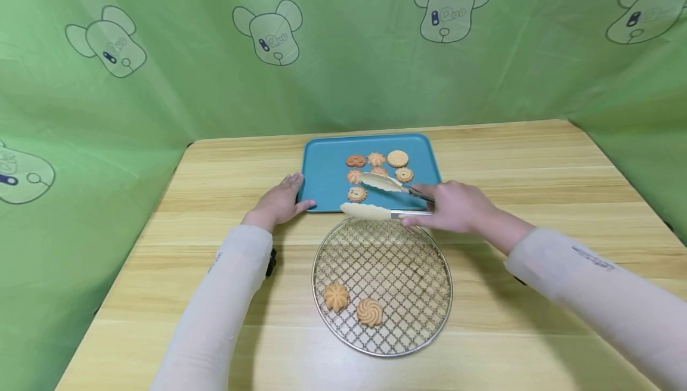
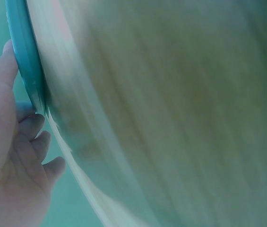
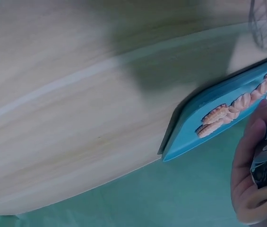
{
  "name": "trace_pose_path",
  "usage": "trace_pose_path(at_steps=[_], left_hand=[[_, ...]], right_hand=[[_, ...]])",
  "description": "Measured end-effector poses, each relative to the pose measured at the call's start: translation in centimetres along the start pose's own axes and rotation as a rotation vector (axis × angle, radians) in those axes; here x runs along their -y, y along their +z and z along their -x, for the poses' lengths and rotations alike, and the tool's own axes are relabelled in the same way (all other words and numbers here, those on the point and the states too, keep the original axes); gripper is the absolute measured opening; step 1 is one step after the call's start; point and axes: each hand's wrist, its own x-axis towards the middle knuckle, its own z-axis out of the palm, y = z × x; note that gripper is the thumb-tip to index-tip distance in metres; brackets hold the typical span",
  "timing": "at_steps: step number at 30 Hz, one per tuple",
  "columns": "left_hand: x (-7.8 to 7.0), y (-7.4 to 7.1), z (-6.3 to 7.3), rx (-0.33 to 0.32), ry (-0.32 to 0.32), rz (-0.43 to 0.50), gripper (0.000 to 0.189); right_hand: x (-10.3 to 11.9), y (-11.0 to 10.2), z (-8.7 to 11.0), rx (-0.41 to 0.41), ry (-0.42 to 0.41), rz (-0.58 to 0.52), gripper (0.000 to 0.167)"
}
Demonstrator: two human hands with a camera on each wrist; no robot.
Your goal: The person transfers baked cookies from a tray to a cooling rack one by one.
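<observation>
My left hand (image 1: pixel 278 201) lies along the left front corner of a blue tray (image 1: pixel 324 170); its fingers extend along the side and its thumb touches the front rim. In the left wrist view, that thumb (image 2: pixel 5 64) lies at the tray's edge. My right hand (image 1: pixel 456 205) grips metal tongs (image 1: pixel 410 214) with cream scalloped tips. The tongs are spread apart over the tray's front part, with nothing between their tips. Several cookies sit on the tray, including a pretzel-shaped cookie (image 1: pixel 355 160), a round cookie (image 1: pixel 398 158) and a ring-like cookie (image 1: pixel 356 194). One tong tip partly covers a cookie.
In front of the tray, a round wire rack (image 1: pixel 397 272) lies on the wooden table (image 1: pixel 510 331). It carries a star-shaped cookie (image 1: pixel 336 296) and a swirled cookie (image 1: pixel 370 312) at its near left. A green curtain (image 1: pixel 354 93) surrounds the back and sides.
</observation>
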Motion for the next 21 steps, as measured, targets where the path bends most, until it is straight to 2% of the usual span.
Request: trace_pose_path(at_steps=[13,18,21], left_hand=[[0.1,0.1,0.0,0.002,-0.002,-0.002,0.081],[0.1,0.1,-0.1,0.001,-0.001,-0.001,0.081],[0.0,0.1,-0.1,-0.004,0.002,0.002,0.081]], right_hand=[[0.3,-0.3,-1.0,0.035,0.079,0.006,0.096],[0.5,-0.8,-1.4,0.047,0.087,0.034,0.094],[0.7,-1.1,-1.6,0.057,0.089,0.051,0.099]])
